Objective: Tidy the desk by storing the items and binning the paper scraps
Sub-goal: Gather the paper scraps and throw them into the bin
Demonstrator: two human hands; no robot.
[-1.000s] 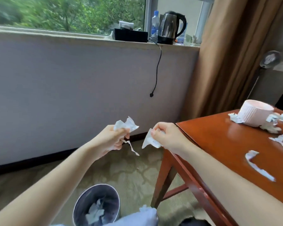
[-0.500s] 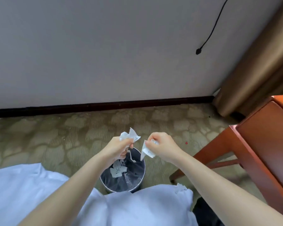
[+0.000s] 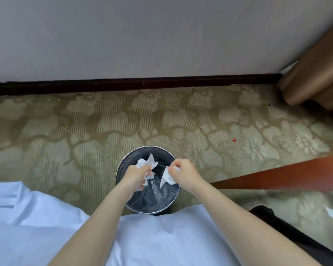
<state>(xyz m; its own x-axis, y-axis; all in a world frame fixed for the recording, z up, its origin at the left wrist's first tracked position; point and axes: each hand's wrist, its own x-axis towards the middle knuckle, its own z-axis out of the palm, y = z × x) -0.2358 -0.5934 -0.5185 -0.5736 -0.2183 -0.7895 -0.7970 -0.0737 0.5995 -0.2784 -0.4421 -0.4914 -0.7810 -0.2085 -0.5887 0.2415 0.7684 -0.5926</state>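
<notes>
Now we're at the binning step: left hand (image 3: 136, 172) clutching crumpled paper scraps (image 3: 146, 162), right hand (image 3: 183, 173) pinching one more scrap (image 3: 166, 177), bin (image 3: 152, 147) directly beneath both, so the next move is simply letting go.

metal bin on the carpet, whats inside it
A glossy dark liner shows in the round metal bin. The left hand and right hand, gripping white paper scraps, cover much of it; contents beneath are hidden.
</notes>
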